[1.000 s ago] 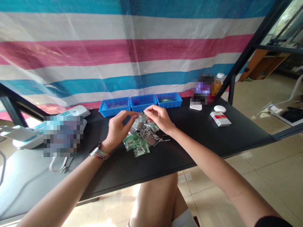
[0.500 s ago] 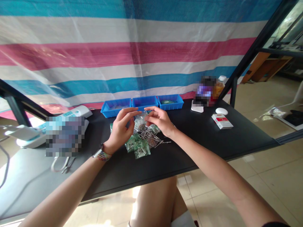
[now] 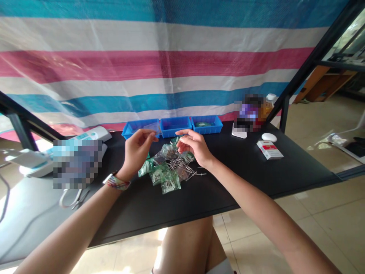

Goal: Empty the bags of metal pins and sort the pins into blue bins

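Note:
My left hand is pinched closed at the near side of the left blue bin. A clear plastic bag shows at its fingertips, over the bin. My right hand hovers above the right part of the pile, thumb and fingers bent together; whatever they may hold is too small to make out. Beneath and between the hands lie small green-tinted plastic bags with metal pieces inside. Loose thin metal pins, which look like blind rivets, are heaped among them.
Behind the pile stand a middle blue bin and a right blue bin holding green bags. On the right are a red-and-white box, a white oval case and a bottle. A power strip lies left on the black table.
My hands have parted from near each other above the pile. The left hand moved left and toward me, with the clear bag now over the left bin. My right hand shifted slightly.

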